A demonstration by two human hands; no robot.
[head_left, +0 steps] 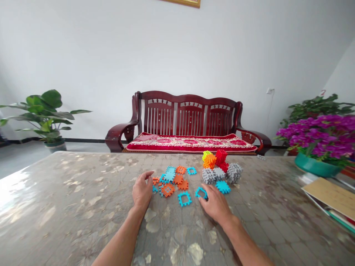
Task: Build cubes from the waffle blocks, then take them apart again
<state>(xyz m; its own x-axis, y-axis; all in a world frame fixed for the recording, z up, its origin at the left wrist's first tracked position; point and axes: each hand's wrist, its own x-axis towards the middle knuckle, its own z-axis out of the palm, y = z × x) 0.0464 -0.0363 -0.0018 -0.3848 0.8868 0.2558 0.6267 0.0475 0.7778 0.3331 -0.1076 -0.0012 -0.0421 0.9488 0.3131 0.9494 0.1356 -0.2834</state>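
Note:
My right hand (pixel 215 202) pinches a blue square frame piece (pixel 201 192) with toothed edges, its near edge between thumb and fingers. Another blue frame piece (pixel 184 198) lies flat just left of it. My left hand (pixel 142 190) rests on the table at the left of a loose pile, fingers loosely curved and apart, holding nothing I can see. In that pile are orange toothed pieces (pixel 168 190) with window cut-outs, solid orange ones (pixel 183 184) and light blue ones (pixel 169 175). A small blue frame (pixel 191 170) lies farther back.
Right of the pile stand grey stacks (pixel 234 173), red stacks (pixel 221 157) and an orange stack (pixel 210 161), with a blue stack (pixel 223 187) before them. Purple flowers in a green pot (pixel 316 164) and a brown folder (pixel 331 195) occupy the right side. A wooden bench (pixel 188 99) stands behind.

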